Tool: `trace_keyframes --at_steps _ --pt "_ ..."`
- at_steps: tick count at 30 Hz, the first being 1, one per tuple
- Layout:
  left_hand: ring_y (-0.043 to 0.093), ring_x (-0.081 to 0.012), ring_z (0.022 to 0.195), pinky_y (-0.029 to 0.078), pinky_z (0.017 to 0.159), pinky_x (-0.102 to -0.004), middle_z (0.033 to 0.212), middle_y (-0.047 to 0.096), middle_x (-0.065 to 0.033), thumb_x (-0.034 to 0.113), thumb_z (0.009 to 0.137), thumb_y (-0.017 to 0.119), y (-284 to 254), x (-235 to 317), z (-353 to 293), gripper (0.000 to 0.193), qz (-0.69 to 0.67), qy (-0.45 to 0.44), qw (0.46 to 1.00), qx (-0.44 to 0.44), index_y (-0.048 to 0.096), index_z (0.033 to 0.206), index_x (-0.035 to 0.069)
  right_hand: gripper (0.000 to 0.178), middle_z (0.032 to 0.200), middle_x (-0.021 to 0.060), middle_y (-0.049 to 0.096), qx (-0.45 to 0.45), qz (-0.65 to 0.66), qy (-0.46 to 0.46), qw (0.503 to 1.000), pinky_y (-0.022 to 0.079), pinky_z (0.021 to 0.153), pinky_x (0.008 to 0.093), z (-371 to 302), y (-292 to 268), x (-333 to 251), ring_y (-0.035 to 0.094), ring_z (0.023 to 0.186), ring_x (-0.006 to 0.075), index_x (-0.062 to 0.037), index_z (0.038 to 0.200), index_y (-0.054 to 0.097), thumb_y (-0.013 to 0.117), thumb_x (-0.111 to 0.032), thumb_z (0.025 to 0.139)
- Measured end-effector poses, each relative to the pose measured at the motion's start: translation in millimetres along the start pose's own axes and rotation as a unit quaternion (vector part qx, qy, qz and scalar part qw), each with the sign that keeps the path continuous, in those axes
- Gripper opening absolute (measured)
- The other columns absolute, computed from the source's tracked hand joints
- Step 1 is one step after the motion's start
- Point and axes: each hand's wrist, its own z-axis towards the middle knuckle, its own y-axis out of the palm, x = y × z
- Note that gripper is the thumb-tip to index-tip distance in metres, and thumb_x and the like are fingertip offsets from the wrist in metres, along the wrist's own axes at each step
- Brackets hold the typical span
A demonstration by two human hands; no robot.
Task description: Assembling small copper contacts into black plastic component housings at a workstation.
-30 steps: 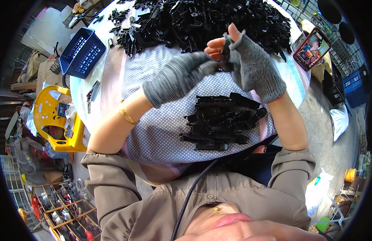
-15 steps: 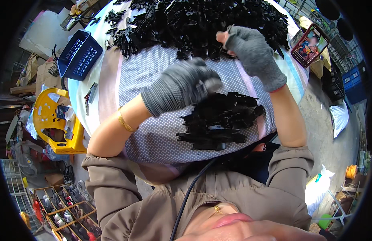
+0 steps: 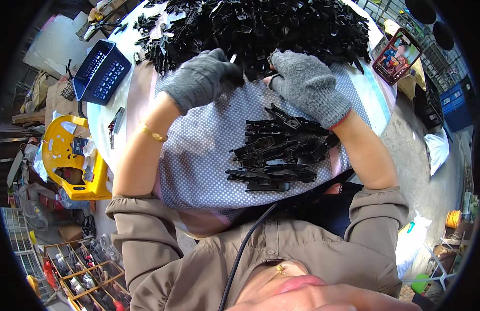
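Observation:
Both my hands wear grey fingerless knit gloves and are at the near edge of a large heap of black plastic parts (image 3: 260, 23). My left hand (image 3: 201, 78) is curled closed around a dark, motion-blurred black plastic part (image 3: 234, 76). To its right, my right hand (image 3: 307, 83) has its bent fingers and thumb at the heap's edge; whatever lies between them blends into the black parts behind. Below my right hand, a smaller stack of long black plastic parts (image 3: 273, 150) lies roughly side by side on the dotted tablecloth (image 3: 193, 166).
At the table's left edge stand a blue perforated basket (image 3: 102, 72) and a dark hand tool (image 3: 115, 124). Beyond is a yellow chair (image 3: 74, 155). A phone (image 3: 398, 56) is propped at the right edge. A black cable (image 3: 245, 243) runs down my front.
My left hand has moved up and left from over the small stack to the heap's edge. My right hand has come down and left, and a part now lies angled atop the stack.

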Motion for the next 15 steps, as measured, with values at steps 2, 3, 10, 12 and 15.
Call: trace_keyframes --at_steps 2,3,10,12,15 --pt "0.054 -0.0268 0.091 0.048 0.079 -0.0335 0.100 0.055 -0.0096 0.014 0.079 0.055 -5.4 -9.5 -13.4 0.024 0.029 0.007 1.000 0.003 0.062 0.102 0.013 0.025 0.082 0.0137 0.057 0.008 -0.031 -0.021 0.999 0.046 0.069 0.0397 0.5 -0.5 -3.1 0.057 0.081 0.0308 -0.0022 0.089 0.055 0.060 -0.022 0.076" --pt "0.054 -0.0275 0.091 0.047 0.080 -0.0340 0.099 0.056 -0.0093 0.018 0.078 0.058 -7.1 -13.1 -14.6 0.023 0.026 -0.026 0.999 -0.039 0.062 0.100 0.009 0.025 0.082 0.0137 0.057 0.009 -0.030 -0.022 0.999 0.046 0.069 0.0397 1.0 -1.0 -3.1 0.057 0.081 0.0308 -0.0022 0.089 0.055 0.060 -0.022 0.076" --pt "0.056 -0.0271 0.077 0.048 0.070 -0.0367 0.080 0.056 -0.0111 0.028 0.074 0.066 10.6 -4.5 5.1 0.028 0.004 -0.049 0.989 0.141 0.061 0.091 0.005 0.026 0.082 0.0131 0.057 -0.023 0.008 -0.028 0.999 0.046 0.069 0.0397 2.9 -0.8 -7.2 0.057 0.078 0.0305 -0.0035 0.090 0.058 0.058 -0.025 0.077" --pt "0.056 -0.0280 0.083 0.047 0.070 -0.0385 0.088 0.055 -0.0114 0.029 0.072 0.068 17.9 0.9 11.6 0.034 0.063 -0.070 0.985 0.147 0.059 0.096 0.007 0.026 0.082 0.0129 0.057 -0.055 0.000 -0.012 0.998 0.046 0.069 0.0395 3.6 -3.2 -8.4 0.057 0.079 0.0301 -0.0036 0.090 0.058 0.058 -0.026 0.076" --pt "0.050 -0.0287 0.100 0.046 0.081 -0.0394 0.109 0.049 -0.0122 0.027 0.075 0.064 15.4 5.7 15.2 0.047 0.050 -0.123 0.983 0.127 0.047 0.115 0.010 0.024 0.080 0.0119 0.057 -0.006 0.001 -0.015 1.000 0.048 0.068 0.0365 2.6 -2.5 -5.9 0.058 0.076 0.0268 -0.0028 0.089 0.059 0.061 -0.022 0.074"
